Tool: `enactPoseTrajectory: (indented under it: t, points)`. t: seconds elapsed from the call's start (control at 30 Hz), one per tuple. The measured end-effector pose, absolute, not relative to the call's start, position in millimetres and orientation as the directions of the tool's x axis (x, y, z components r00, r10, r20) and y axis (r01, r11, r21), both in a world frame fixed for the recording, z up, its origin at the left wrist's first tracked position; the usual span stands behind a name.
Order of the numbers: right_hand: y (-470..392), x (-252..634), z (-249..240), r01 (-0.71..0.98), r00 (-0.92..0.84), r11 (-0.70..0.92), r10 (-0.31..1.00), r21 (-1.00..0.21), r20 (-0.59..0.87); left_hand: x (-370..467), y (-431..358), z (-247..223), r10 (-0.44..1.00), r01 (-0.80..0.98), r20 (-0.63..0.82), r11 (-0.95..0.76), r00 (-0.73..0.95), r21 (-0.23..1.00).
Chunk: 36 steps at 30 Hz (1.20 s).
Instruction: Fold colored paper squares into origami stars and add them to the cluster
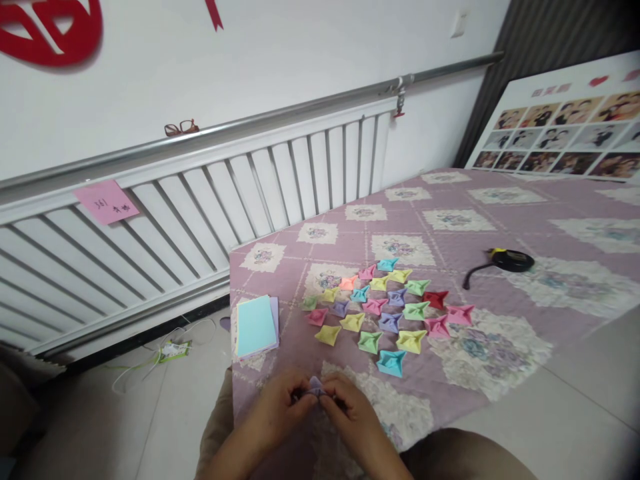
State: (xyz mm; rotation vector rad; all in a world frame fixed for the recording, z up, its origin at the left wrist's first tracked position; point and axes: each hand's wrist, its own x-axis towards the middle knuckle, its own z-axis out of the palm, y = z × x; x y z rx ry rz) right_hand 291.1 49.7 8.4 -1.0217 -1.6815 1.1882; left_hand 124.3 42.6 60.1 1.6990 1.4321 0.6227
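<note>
At the lower center of the frame, the fingers of the left hand (280, 401) and the right hand (354, 405) are closed on a small purple paper piece (316, 385), pinching it from opposite sides. Its folds are partly hidden, and contact with the cloth-covered surface (295, 268) cannot be confirmed. Judged risk: an uneven pull between the two hands could tear the paper or set a crooked crease.

Farther up the frame, from the center to the right, rows of folded paper boats (374, 306) stand apart from one another or nearly touching. A forward sweep of the right hand could tip or displace these light items.

Left of center, a stack of paper sheets (256, 327) lies near the surface's left edge. A bump from the left forearm could send sheets to the floor (150, 417).

At right, a black tape measure (513, 261) lies clear of the boats.
</note>
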Motion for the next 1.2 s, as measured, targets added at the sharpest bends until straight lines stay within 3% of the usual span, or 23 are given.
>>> enactPoseTrajectory:
  t: [0.23,0.5,0.73,1.03,1.2]
  points:
    - [50,290,3,0.094,-0.254,0.071,0.966,-0.993,0.045,133,42,44,0.988,0.485,-0.127,0.069,0.089,0.872]
    - [54,286,-6,-0.042,-0.164,-0.123,0.98,-0.992,-0.114,140,41,45,0.988,0.417,-0.121,0.071,0.093,0.906]
    - [53,294,7,-0.104,-0.336,-0.15,0.936,-0.983,-0.107,139,39,45,0.978,0.455,-0.155,0.076,0.14,0.887]
    - [53,294,6,-0.047,-0.199,-0.131,0.973,-0.99,-0.119,145,40,30,0.958,0.261,-0.245,0.2,0.151,0.944]
    - [53,294,8,-0.07,-0.144,-0.131,0.982,-0.989,-0.12,150,36,35,0.912,0.322,-0.337,0.254,0.235,0.912]
